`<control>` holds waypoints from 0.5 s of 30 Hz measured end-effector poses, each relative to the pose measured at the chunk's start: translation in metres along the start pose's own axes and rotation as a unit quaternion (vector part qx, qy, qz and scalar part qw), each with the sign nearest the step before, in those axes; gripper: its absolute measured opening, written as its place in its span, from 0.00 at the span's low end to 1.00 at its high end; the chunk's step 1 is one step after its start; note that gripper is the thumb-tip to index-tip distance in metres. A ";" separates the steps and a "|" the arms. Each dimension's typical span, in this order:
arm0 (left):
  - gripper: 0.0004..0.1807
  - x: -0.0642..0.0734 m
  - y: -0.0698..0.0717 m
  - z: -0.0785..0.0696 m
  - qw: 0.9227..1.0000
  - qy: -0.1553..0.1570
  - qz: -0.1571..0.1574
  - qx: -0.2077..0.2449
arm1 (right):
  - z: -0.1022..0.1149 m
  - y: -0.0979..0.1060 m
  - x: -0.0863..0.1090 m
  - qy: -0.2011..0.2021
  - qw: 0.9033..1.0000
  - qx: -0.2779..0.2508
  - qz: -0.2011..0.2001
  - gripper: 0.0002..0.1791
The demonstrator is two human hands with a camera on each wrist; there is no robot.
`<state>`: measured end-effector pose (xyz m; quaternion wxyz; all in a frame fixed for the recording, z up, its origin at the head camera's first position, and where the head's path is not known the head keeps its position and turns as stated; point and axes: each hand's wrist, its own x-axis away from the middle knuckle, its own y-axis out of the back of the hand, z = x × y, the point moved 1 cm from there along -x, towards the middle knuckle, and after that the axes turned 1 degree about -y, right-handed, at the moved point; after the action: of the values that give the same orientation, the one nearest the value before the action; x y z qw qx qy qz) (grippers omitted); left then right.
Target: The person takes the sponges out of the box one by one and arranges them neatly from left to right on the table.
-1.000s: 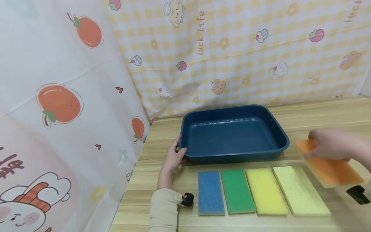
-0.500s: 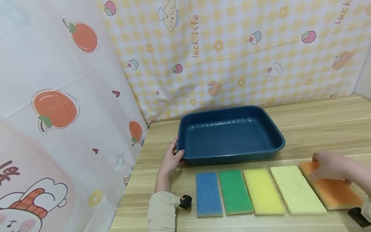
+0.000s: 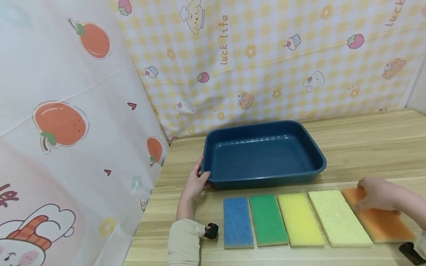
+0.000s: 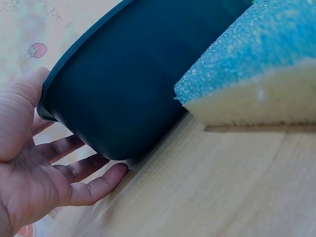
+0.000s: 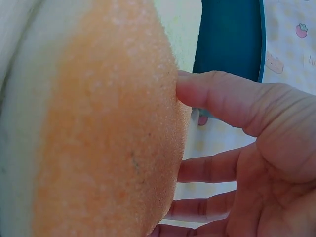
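Note:
My left hand (image 3: 194, 182) holds the left front corner of a dark blue rectangular pan (image 3: 266, 181). In the left wrist view its thumb is at the pan's rim and the fingers are against the outer wall near the base. At the right end of a row, my right hand (image 3: 379, 194) grips an orange sponge (image 3: 387, 225) lying flat on the table. The right wrist view shows the thumb and fingers at the sponge's edge. Left of it lie a pale yellow sponge (image 3: 339, 218), a yellow sponge (image 3: 301, 220), a green sponge (image 3: 268, 220) and a blue sponge (image 3: 237, 223).
The wood-grain table (image 3: 376, 151) extends right of the pan. A yellow checked cloth (image 3: 266, 66) hangs behind, and a white printed cloth (image 3: 110, 85) borders the left side. The row of sponges lies just in front of the pan.
My right hand has lowered the orange sponge from a tilt above the table to flat beside the pale yellow one. My left hand stays at the pan. The head view has shifted slightly.

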<state>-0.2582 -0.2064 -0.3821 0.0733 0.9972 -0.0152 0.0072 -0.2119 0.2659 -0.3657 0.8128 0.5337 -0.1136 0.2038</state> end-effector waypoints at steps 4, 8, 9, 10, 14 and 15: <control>0.35 -0.001 0.003 0.002 1.000 0.003 0.002 0.010 | 0.003 -0.003 0.001 0.009 1.000 -0.005 -0.004 0.50; 0.35 -0.004 0.010 0.003 1.000 0.006 0.002 0.007 | 0.007 -0.008 -0.001 0.022 0.999 -0.021 -0.017 0.50; 0.35 -0.004 0.012 0.003 1.000 0.008 0.000 0.005 | 0.009 -0.009 -0.001 0.025 0.999 -0.023 -0.021 0.50; 0.35 -0.005 0.014 0.003 1.000 0.009 -0.002 0.003 | 0.010 -0.010 -0.002 0.027 0.999 -0.029 -0.022 0.50; 0.37 -0.006 0.022 0.001 1.000 0.013 -0.005 0.003 | 0.017 -0.012 -0.005 0.026 0.999 -0.036 -0.029 0.52; 0.37 -0.006 0.024 0.001 1.000 0.015 -0.004 0.005 | 0.019 -0.013 -0.005 0.025 0.999 -0.035 -0.030 0.52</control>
<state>-0.2646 -0.2298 -0.3800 0.0685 0.9974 -0.0096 0.0216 -0.2103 0.2429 -0.3706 0.8394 0.5026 -0.0841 0.1890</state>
